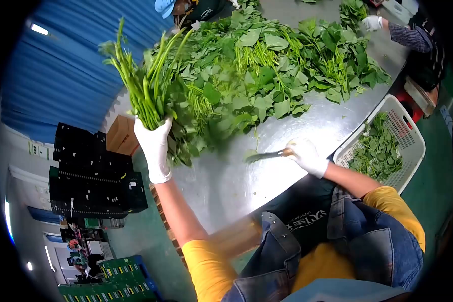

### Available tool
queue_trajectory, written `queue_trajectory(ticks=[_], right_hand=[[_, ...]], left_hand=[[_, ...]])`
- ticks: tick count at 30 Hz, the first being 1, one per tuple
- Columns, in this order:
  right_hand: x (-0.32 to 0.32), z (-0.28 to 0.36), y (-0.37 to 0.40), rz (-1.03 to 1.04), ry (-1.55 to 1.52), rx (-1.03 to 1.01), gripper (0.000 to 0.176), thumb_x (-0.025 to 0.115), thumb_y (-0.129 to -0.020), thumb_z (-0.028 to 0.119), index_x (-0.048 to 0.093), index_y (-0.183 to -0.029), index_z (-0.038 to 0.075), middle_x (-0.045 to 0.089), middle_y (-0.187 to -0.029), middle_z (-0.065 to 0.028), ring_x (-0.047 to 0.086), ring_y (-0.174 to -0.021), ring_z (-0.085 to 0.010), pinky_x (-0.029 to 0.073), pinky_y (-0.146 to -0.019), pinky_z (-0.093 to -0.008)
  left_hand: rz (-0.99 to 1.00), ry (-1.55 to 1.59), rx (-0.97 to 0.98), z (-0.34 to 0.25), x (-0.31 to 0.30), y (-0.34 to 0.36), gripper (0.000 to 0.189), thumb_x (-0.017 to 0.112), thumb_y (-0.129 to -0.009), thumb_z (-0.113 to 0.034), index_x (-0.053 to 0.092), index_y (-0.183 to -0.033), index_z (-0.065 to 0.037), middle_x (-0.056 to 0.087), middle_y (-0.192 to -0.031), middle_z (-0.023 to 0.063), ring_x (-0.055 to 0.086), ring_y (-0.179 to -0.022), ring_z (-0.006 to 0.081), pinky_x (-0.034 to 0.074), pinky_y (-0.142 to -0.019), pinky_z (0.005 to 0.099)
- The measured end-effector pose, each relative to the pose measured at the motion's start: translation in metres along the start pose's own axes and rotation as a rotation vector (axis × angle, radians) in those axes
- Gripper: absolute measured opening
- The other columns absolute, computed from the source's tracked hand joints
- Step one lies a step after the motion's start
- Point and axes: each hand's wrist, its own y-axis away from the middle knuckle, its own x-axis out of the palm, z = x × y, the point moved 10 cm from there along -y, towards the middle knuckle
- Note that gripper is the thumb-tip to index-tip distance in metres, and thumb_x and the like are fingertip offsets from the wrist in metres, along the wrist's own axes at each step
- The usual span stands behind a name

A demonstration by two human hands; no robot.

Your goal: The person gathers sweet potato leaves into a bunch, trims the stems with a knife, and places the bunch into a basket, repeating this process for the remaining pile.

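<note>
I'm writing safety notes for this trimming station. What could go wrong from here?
The right hand holds a knife, blade out over the table, while the left hand grips a raised bunch of greens. A cut made close to that glove could nick the fingers. Loose stems might also slip from the bunch and fall to the floor.

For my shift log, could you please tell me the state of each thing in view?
Bunch of greens: raised in gloved left hand, stems up.
Knife: gripped in gloved right hand, blade blurred.
Basket: partly filled with leaves.
Loose greens: heaped on table.
</note>
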Motion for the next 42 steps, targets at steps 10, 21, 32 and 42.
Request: queue_trajectory(ticks=[10,21,32,42], right_hand=[[0.088,0.011,0.029,0.194,0.023,0.036,0.060,0.068,-0.075,0.026,0.046,-0.128,0.008,0.053,-0.118,-0.0112,0.048,-0.114,-0.0267,0.037,-0.092,-0.0403],[-0.040,-0.055,0.000,0.086,0.191,0.239,0.039,0.066,-0.073,0.016,0.057,-0.110,0.008,0.059,-0.106,-0.0114,0.054,-0.103,-0.0298,0.042,-0.087,-0.0394],[-0.022,-0.039,-0.136,-0.062,0.463,0.090,0.022,0.060,-0.081,0.019,0.062,-0.102,0.010,0.062,-0.093,-0.0092,0.060,-0.086,-0.0245,0.044,-0.071,-0.0353],[-0.082,-0.054,-0.185,-0.173,-0.804,0.368,0.023,0.054,-0.091,0.020,0.068,-0.092,0.001,0.062,-0.072,-0.0007,0.051,-0.059,-0.0063,0.041,-0.057,-0.0204]], left_hand=[[0.517,-1.020,0.797,0.050,0.237,0.011,0.070,0.064,-0.064,0.005,0.047,-0.131,-0.009,0.034,-0.145,0.0170,0.032,-0.134,0.0334,0.028,-0.108,0.0428],[0.243,-0.849,0.544,-0.006,0.177,0.096,0.051,0.063,-0.077,-0.015,0.048,-0.125,-0.004,0.048,-0.130,0.0207,0.045,-0.121,0.0352,0.034,-0.100,0.0458],[0.476,-0.767,0.334,0.083,0.242,0.244,0.039,0.049,-0.082,-0.007,0.054,-0.120,-0.002,0.058,-0.104,0.0132,0.053,-0.096,0.0282,0.040,-0.089,0.0392],[0.354,-0.836,0.031,0.126,0.113,0.259,0.032,0.047,-0.083,-0.009,0.058,-0.113,-0.004,0.059,-0.112,0.0159,0.053,-0.107,0.0298,0.036,-0.098,0.0434]])
